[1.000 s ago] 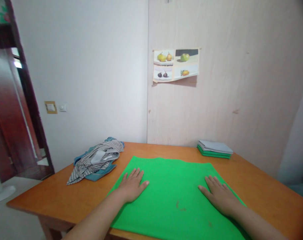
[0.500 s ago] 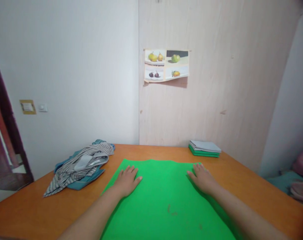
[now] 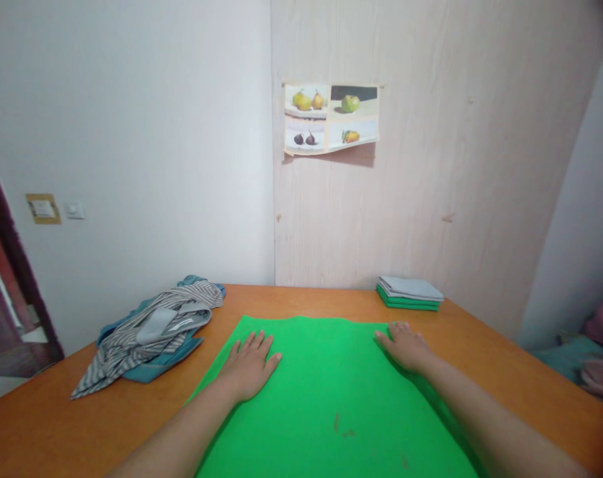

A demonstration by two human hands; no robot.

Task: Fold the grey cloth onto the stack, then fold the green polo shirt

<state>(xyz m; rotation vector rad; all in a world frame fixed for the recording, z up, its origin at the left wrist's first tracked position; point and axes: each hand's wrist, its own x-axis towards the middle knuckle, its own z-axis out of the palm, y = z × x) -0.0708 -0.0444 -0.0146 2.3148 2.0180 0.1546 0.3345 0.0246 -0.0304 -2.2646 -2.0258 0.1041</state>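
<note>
A bright green cloth (image 3: 321, 392) lies spread over the near middle of the table, with a few brownish marks on its lower part. My left hand (image 3: 249, 365) rests palm down near its far left corner, fingers spread. At the far right corner, my right hand (image 3: 405, 345) lies flat on the cloth's edge with the thumb apart from the fingers. Neither hand grips anything. The cloth's near end runs out of the picture.
On the orange table (image 3: 291, 300), a crumpled heap of striped and blue clothes (image 3: 154, 332) lies at the left. Folded grey and green cloths (image 3: 409, 293) form a neat stack at the back right. A wall with a fruit poster (image 3: 331, 119) stands behind.
My right hand has shifted slightly along the cloth's right edge, while my left hand stays almost in place. The camera view has moved a little.
</note>
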